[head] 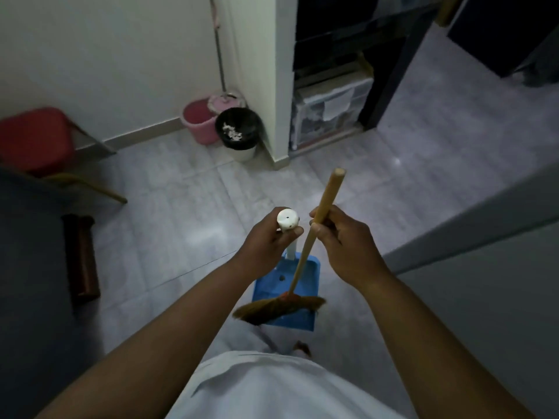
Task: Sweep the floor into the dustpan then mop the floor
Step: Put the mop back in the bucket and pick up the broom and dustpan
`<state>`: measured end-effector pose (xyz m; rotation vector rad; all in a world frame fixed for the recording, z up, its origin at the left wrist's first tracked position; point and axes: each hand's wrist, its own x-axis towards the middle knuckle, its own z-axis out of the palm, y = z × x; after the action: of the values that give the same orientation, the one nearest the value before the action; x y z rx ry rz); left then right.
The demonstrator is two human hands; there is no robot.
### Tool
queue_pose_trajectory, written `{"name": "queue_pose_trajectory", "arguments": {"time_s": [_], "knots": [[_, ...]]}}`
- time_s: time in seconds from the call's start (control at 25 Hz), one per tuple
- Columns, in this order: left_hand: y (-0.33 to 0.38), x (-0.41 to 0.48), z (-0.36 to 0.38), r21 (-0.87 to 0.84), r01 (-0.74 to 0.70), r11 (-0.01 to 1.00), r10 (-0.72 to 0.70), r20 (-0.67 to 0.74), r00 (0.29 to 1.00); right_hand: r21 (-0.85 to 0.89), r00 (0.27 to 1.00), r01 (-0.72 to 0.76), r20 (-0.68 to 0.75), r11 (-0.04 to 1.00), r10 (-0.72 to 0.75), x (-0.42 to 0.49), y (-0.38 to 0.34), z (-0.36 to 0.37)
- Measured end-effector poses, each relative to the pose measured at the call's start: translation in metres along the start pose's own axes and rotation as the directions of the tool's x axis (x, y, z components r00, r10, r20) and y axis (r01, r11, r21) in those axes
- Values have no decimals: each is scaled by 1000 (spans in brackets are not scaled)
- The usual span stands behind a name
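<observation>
Fingers of the left hand (269, 234) curl tight round the white handle (286, 221) of the dustpan (272, 285), thumb pressed against its side just under the rounded cap. The right hand (341, 237) grips the wooden stick of the broom (325, 195) partway down, so the top of the stick pokes up past the knuckles. Below both hands we see the blue dustpan, its mouth pointing towards the person, and the brown bristles (278, 308) lie across that end of it. We cannot tell whether the pan touches the grey tiled floor (181, 207). Further off, by the wall, the mop (220, 55) stands in a pink bucket (198, 122). A black bin (239, 128) with white scraps inside sits just beside the bucket. A red chair (33, 140) stands at the far left.
</observation>
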<state>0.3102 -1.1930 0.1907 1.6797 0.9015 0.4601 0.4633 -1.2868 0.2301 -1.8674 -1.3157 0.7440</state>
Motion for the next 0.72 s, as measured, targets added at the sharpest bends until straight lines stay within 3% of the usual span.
{"name": "queue_pose_trajectory", "arguments": {"time_s": [0.16,0.44,0.72], "knots": [[-26,20,-52,-89,76,993,-88,-148,985,5,986,86,146,996,-86,71,-23,38],[-62,74,-172,-184,98,978,-149,-292,945,-10,942,212,270,977,-201,195,-84,114],[-84,140,-292,-206,112,972,-187,-395,900,-14,937,231,272,973,-219,313,-140,175]]}}
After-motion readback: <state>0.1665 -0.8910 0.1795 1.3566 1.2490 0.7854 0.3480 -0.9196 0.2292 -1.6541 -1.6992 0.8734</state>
